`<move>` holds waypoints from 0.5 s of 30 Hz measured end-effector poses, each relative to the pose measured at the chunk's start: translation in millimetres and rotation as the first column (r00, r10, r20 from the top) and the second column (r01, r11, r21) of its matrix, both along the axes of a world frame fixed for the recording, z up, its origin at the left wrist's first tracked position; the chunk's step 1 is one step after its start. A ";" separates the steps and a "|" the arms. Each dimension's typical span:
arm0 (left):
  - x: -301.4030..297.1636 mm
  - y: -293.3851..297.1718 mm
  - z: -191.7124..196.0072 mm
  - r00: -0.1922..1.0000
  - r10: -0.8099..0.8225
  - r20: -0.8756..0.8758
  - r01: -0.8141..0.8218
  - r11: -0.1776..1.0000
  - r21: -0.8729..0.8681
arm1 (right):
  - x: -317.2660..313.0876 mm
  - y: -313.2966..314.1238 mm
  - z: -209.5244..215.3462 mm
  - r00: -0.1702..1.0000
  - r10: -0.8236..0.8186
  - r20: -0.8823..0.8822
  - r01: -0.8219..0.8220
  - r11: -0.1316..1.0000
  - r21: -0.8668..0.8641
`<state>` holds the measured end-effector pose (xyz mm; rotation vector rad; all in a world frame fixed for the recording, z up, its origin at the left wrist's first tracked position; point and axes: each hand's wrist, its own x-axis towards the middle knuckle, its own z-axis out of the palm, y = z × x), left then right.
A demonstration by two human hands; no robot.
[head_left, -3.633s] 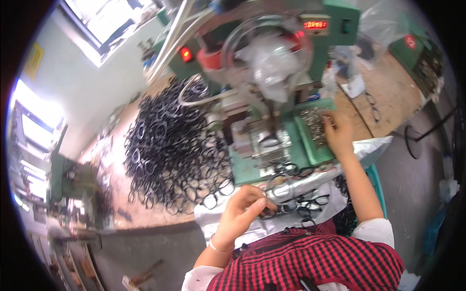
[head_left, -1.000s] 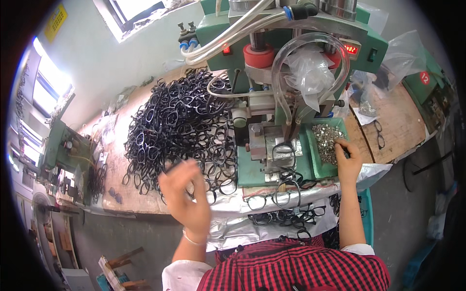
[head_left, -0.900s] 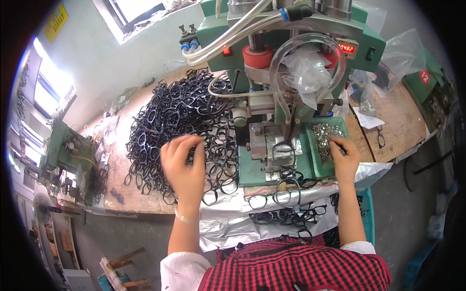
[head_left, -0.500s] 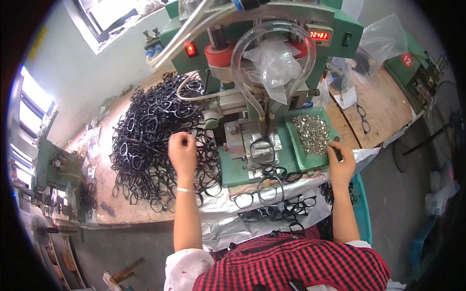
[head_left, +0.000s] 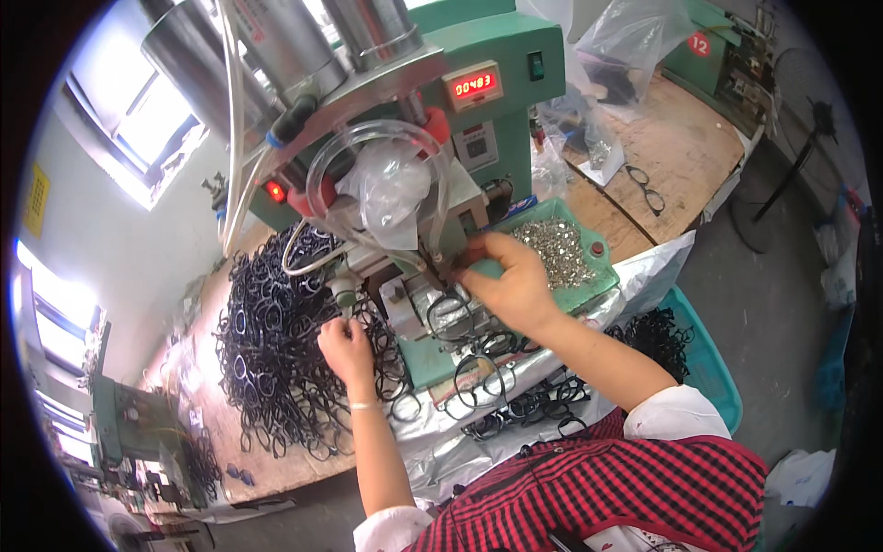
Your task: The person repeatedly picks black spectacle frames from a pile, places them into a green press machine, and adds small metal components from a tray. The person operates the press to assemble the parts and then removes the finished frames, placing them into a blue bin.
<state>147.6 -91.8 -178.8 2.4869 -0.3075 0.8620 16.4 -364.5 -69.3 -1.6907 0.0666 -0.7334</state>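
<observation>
1. A dark eyeglass frame point(head_left: 429, 317) is sitting at the metal fixture of a green press point(head_left: 506, 64), below the press's working head; its visible rim is looking rounded, thin and almost black, and the fingers are partly crowding the view of it.
2. The right hand point(head_left: 504, 281) is hovering at that fixture, just beside the frame, with thumb and forefinger bending toward each other and a narrow gap showing between them; whether a small piece is sitting in the fingertips, I cannot tell.
3. The left hand point(head_left: 348, 352) is hanging over the right edge of a pile of frames point(head_left: 280, 340), its fingers curling in tightly; what they may be holding, I cannot tell.
4. The pile is spreading over the table in a glossy, dark tangle, with some rims catching pale light.
5. Another rounded, dark frame point(head_left: 456, 382) is standing out at the front edge of the press, larger to the eye, and more frames are lying on the silver sheet point(head_left: 441, 465) below.
6. Small, shiny metal pieces point(head_left: 556, 253) are filling much of a green tray point(head_left: 607, 278), just right of the right hand.
</observation>
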 end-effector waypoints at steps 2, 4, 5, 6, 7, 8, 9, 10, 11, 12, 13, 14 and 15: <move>-11.0 -3.3 16.1 0.992 -0.127 -0.007 0.114 0.909 -0.401 | -0.7 -0.9 -1.1 1.000 0.006 0.001 -0.006 0.999 0.049; -27.7 9.9 34.0 0.995 -0.098 -0.006 0.081 0.853 -0.515 | -8.3 10.1 3.6 0.998 0.050 -0.029 -0.043 0.980 0.194; -37.0 14.3 41.4 0.990 -0.127 -0.063 0.061 0.782 -0.621 | -10.9 12.5 4.5 0.999 0.053 -0.005 -0.051 0.984 0.171; -40.0 13.5 50.7 0.982 -0.163 -0.097 0.044 0.692 -0.720 | -9.5 13.5 1.2 0.999 0.047 0.019 -0.050 0.983 0.176; -45.7 9.6 56.9 0.975 -0.219 -0.021 0.117 0.597 -0.793 | -7.4 14.6 -4.7 0.998 0.041 0.044 -0.048 0.982 0.181; -50.5 7.6 62.0 0.966 -0.254 0.037 0.174 0.541 -0.823 | -6.5 16.2 -8.8 0.997 0.031 0.067 -0.043 0.981 0.187; -60.8 -6.5 78.6 0.958 -0.271 0.097 0.226 0.498 -0.837 | -6.3 15.4 -8.8 0.999 0.014 0.047 -0.022 0.985 0.170; -74.0 -21.8 100.8 0.946 -0.283 0.160 0.279 0.452 -0.847 | -7.2 16.5 -4.0 0.998 0.049 0.046 -0.058 0.974 0.219; -82.6 -30.0 116.3 0.917 -0.308 0.253 0.369 0.416 -0.831 | -8.4 18.9 3.4 0.995 0.083 0.048 -0.093 0.959 0.269; -89.4 -36.3 129.4 0.879 -0.332 0.343 0.457 0.379 -0.804 | -8.7 20.5 8.7 0.992 0.114 0.053 -0.125 0.939 0.320; -96.6 -38.2 138.3 0.835 -0.329 0.442 0.541 0.338 -0.770 | -8.2 21.9 10.7 0.987 0.148 0.064 -0.161 0.925 0.344; -103.2 -33.9 145.1 0.781 -0.364 0.507 0.621 0.364 -0.694 | -9.1 22.9 14.4 0.988 0.148 0.037 -0.151 0.918 0.367; -110.3 -30.7 148.7 0.738 -0.364 0.568 0.674 0.373 -0.638 | -10.5 24.3 17.7 0.989 0.148 0.011 -0.141 0.910 0.389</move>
